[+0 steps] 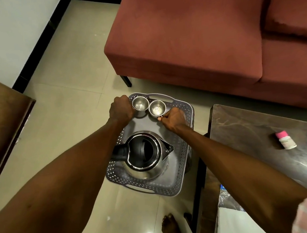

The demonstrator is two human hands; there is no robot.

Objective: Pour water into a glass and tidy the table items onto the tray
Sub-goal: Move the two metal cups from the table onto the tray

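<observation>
Both hands are at the far end of the grey tray (187,150), which sits low beside the dark table (263,134). The left hand (121,108) is curled into a fist right against the left steel cup (140,103); it looks like it grips the cup's handle or the tray rim, but the fingers are hidden behind the knuckles, so I cannot tell which. The right hand (173,120) pinches the small handle of the right steel cup (157,107) with fingertips closed on it. Both cups stand upright on the tray, mouths up, just beside each other, maybe touching. The kettle (143,155) stands on the near half of the tray, lid open, spout pointing right, apart from the cups. Cups look empty or near it; water level is too hard to read. The step seems to be setting the cups down neatly. To do it well, I'd say: keep each cup level, seat the bases flat on the solid tray floor and not on the perforated sloping wall, leave a gap from the kettle, and let go only once they sit steady. A pink-capped bottle (285,140) lies on its side on the table, not yet on the tray. A red sofa (197,37) is behind.
</observation>
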